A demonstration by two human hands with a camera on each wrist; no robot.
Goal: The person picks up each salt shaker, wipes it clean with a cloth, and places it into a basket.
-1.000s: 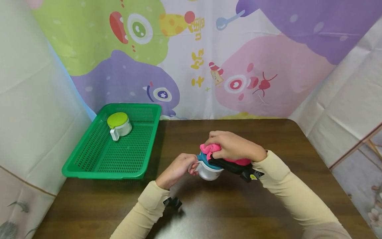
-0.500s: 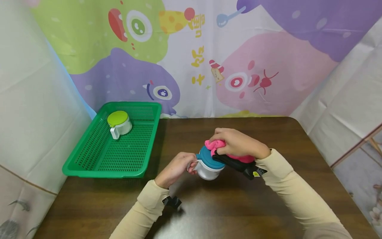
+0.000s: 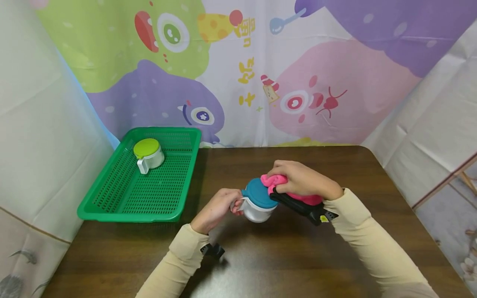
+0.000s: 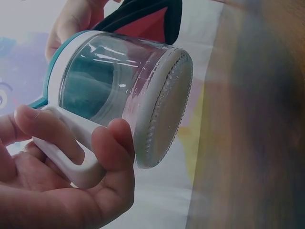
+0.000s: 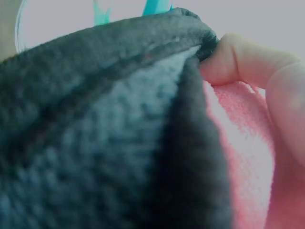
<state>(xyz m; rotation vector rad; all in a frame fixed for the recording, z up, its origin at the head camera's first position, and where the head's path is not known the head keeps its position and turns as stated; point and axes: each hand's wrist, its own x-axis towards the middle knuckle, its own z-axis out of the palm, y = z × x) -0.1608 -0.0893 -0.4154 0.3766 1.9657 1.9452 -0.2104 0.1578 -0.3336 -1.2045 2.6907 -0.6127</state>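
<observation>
A clear glass seasoning jar (image 3: 257, 213) with a blue lid (image 3: 261, 193) and a white handle is held tilted above the table. My left hand (image 3: 220, 207) grips it by the handle (image 4: 88, 169), fingers curled through and around it in the left wrist view. In my right hand (image 3: 301, 179) is a bunched pink cloth (image 3: 275, 181) with a black border (image 5: 190, 119). The cloth lies against the right edge of the lid. The black fold fills much of the right wrist view, with the thumb (image 5: 233, 59) pressing on it.
On the left of the brown table (image 3: 298, 256) stands a green plastic basket (image 3: 130, 217). Inside it sits a similar jar (image 3: 152, 160) with a lime-green lid (image 3: 147, 148). A printed cartoon curtain (image 3: 242, 124) hangs behind the table.
My right hand and the cloth have slid rightward across the lid, uncovering more of its blue top. The left hand and jar have shifted slightly left.
</observation>
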